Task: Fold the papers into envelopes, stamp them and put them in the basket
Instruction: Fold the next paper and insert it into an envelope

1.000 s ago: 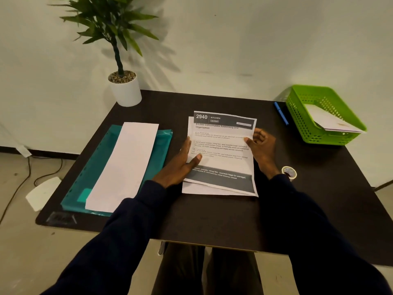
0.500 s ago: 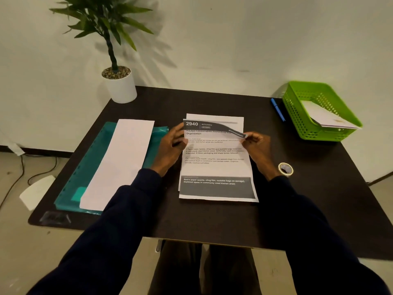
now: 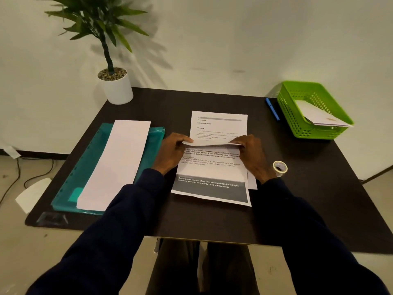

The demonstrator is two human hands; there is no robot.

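Note:
A printed sheet (image 3: pixel 210 173) lies mid-table with its top part folded over toward me. My left hand (image 3: pixel 172 153) pinches the left end of that folded edge and my right hand (image 3: pixel 249 151) pinches the right end. Under it lies a second printed sheet (image 3: pixel 219 124), whose upper half shows beyond the fold. At the far right stands a green basket (image 3: pixel 297 126) holding a white folded envelope (image 3: pixel 319 117). A small tape roll (image 3: pixel 280 167) sits just right of my right wrist.
A long white folded paper (image 3: pixel 119 162) lies on a teal plastic folder (image 3: pixel 155 137) at the left. A blue pen (image 3: pixel 272 109) lies beside the basket. A potted plant (image 3: pixel 114 84) stands at the back left corner. The dark table (image 3: pixel 319 199) ends near my lap.
Both hands lifted the top edge of the upper sheet and drew it down toward me, folding it over. The sheet underneath is now uncovered at the top.

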